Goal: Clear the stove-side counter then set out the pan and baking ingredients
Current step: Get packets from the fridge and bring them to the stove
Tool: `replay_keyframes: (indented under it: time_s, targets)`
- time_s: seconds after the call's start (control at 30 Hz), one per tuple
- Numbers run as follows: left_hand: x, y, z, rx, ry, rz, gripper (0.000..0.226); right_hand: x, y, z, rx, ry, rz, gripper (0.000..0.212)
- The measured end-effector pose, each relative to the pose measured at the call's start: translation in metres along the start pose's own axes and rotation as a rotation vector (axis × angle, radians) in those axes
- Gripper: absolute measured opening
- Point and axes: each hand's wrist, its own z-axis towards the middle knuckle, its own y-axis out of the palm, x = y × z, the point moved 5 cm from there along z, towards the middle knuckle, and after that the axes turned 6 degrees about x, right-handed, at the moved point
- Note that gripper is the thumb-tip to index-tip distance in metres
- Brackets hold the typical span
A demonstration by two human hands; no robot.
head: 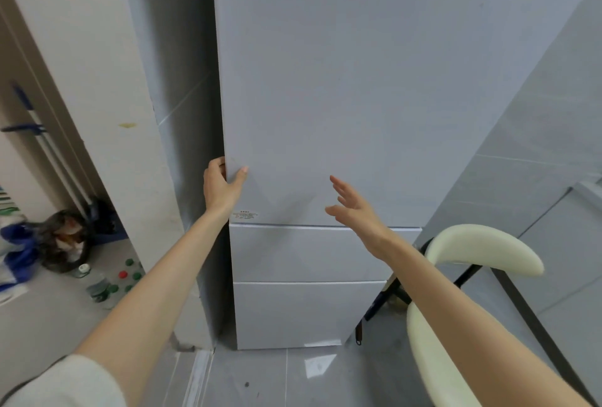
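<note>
A tall white fridge (325, 97) fills the middle of the head view, with a large upper door and two drawer fronts (303, 253) below it. My left hand (221, 187) grips the left edge of the upper door, fingers hooked behind the edge and thumb on the front. My right hand (353, 208) hovers in front of the door's lower part, fingers straight and spread, holding nothing. The door looks shut. No pan or baking ingredients are in view.
A cream chair (469, 244) with black legs stands at the right, close to my right arm. Left of a white wall pillar (107, 133), several bottles (107, 283), bags (62, 244) and a mop (39, 133) sit on the floor. Grey tiled floor (277, 377) lies before the fridge.
</note>
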Motion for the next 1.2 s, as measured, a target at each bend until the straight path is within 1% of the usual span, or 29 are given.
replay_keyframes:
  time_s: [0.17, 0.3, 0.4, 0.47, 0.5, 0.57, 0.7, 0.77, 0.83, 0.9, 0.97, 1.13, 1.2]
  targets:
    - [0.009, -0.02, -0.043, 0.039, 0.099, 0.034, 0.044, -0.001, 0.001, -0.037, -0.078, -0.016, -0.032, 0.067]
    - [0.01, -0.041, -0.094, 0.058, 0.121, 0.017, 0.043, 0.0, 0.0, -0.075, -0.084, -0.049, -0.028, 0.066]
    - [0.014, -0.053, -0.142, 0.047, 0.12, -0.042, 0.051, 0.007, -0.004, -0.115, -0.088, -0.086, -0.037, 0.065]
    - [0.015, -0.059, -0.174, 0.014, 0.106, -0.051, 0.064, 0.013, -0.008, -0.143, -0.092, -0.1, -0.044, 0.065]
    - [0.017, -0.061, -0.191, -0.012, 0.11, -0.038, 0.07, 0.017, -0.012, -0.158, -0.09, -0.107, -0.046, 0.064]
    - [0.02, -0.062, -0.223, -0.077, 0.134, 0.009, 0.076, 0.026, -0.019, -0.185, -0.083, -0.111, -0.04, 0.064]
    - [0.036, -0.061, -0.301, -0.199, 0.174, 0.004, 0.073, 0.044, -0.037, -0.245, -0.039, -0.103, -0.03, 0.066]
    - [0.042, -0.059, -0.331, -0.234, 0.222, -0.003, 0.07, 0.054, -0.049, -0.268, -0.017, -0.099, -0.043, 0.067]
    - [0.049, -0.055, -0.358, -0.274, 0.274, 0.007, 0.059, 0.065, -0.067, -0.292, 0.02, -0.088, -0.051, 0.067]
    - [0.056, -0.05, -0.381, -0.328, 0.309, -0.008, 0.04, 0.076, -0.084, -0.314, 0.059, -0.066, -0.043, 0.067]
    - [0.065, -0.041, -0.402, -0.405, 0.331, -0.026, 0.028, 0.083, -0.099, -0.334, 0.09, -0.056, -0.037, 0.069]
    - [0.091, 0.003, -0.449, -0.695, 0.367, -0.025, 0.023, 0.096, -0.138, -0.366, 0.222, -0.054, 0.036, 0.075]
    - [0.104, 0.021, -0.467, -0.796, 0.388, -0.036, 0.022, 0.1, -0.156, -0.374, 0.296, -0.04, 0.086, 0.07]
